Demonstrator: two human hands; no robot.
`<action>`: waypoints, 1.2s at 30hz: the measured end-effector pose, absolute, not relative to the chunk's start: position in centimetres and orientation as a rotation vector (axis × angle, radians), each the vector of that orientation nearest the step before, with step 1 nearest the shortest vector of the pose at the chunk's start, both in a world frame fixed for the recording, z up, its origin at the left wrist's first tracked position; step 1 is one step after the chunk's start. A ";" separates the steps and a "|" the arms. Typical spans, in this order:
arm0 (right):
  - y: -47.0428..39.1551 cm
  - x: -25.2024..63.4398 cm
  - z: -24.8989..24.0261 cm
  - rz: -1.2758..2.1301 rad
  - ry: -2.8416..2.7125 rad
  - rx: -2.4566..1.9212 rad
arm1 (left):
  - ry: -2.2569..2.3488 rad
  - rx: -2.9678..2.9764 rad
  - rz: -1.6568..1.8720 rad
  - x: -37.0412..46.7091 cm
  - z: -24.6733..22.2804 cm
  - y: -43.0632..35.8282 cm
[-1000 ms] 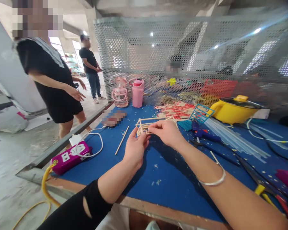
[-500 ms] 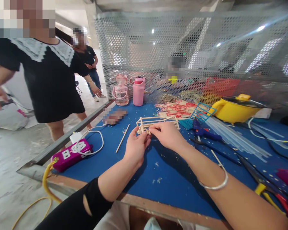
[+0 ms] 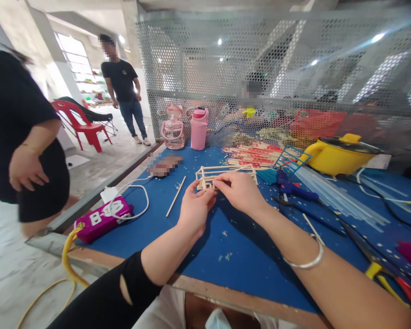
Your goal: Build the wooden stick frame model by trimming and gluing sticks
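Observation:
A small frame of pale wooden sticks (image 3: 222, 169) is held over the middle of the blue table. My left hand (image 3: 197, 203) grips its near left corner between thumb and fingers. My right hand (image 3: 241, 189) pinches at the same corner from the right; its fingertips press close to the left thumb and hide part of the frame. Whether a separate small piece sits in the right pinch cannot be made out. One loose wooden stick (image 3: 176, 196) lies left of my left hand. A blue hot glue gun (image 3: 291, 187) rests to the right of my right hand.
Bundled sticks (image 3: 250, 155) with red marks lie behind, near a yellow pot (image 3: 339, 157). Clear glue sticks (image 3: 342, 196) and pliers (image 3: 370, 260) are at right. A purple power strip (image 3: 104, 219) and pink bottles (image 3: 199, 130) stand left. A perforated metal screen (image 3: 198, 59) closes the back.
The nearer person at the left has moved further left, uncovering a red chair. The person behind now stands in fuller view. My hands stay at the stick frame with hardly any shift.

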State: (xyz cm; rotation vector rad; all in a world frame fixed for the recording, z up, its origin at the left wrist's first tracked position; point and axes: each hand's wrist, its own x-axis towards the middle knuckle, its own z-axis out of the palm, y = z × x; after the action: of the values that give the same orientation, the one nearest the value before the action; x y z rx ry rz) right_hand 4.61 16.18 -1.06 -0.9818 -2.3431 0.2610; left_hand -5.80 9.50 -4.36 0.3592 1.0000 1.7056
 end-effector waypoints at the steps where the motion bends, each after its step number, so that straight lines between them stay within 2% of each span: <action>1: 16.1 4.6 -1.0 0.259 -2.352 -0.989 | 0.997 0.361 1.707 -5.8 -4.5 9.5; 5: 15.8 4.4 -1.2 0.281 -2.368 -1.034 | 1.007 0.349 1.707 -5.9 -4.7 9.7; 20: 15.6 5.0 -1.5 0.733 -2.230 -1.114 | 1.040 0.351 1.709 -5.8 -4.7 9.9; 36: 15.1 4.6 -1.7 0.692 -2.162 -1.167 | 1.075 0.484 1.725 -5.8 -5.8 10.0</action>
State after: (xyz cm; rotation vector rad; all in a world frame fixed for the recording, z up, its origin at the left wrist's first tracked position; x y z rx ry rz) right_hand 4.60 15.14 -1.69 -1.1673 -2.1618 0.6915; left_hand -5.81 9.97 -5.76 0.4836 1.0751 1.7248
